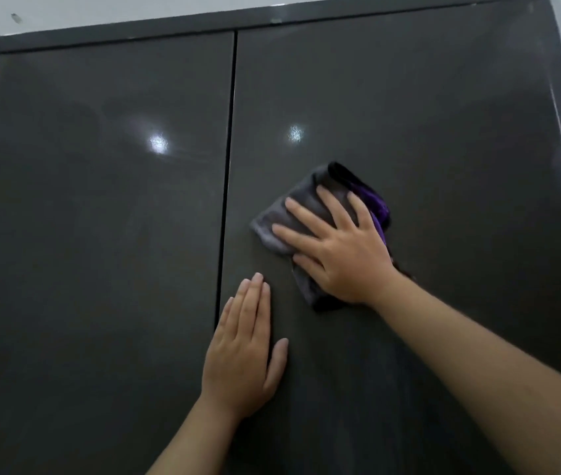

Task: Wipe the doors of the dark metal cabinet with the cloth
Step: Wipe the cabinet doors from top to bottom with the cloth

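The cloth [310,214], grey with a purple fold showing at its right edge, lies flat against the right door [409,132] of the dark cabinet [272,20], near the gap between the doors. The right hand [337,252] presses on it with fingers straight and spread, its grip open over the fabric. Just below and left, the left hand [245,351] rests flat on the same door, fingers straight and together, holding nothing, beside the centre gap. The left door [101,217] is shut; both doors are glossy with two bright light reflections. A pale wall [101,8] shows above the cabinet.
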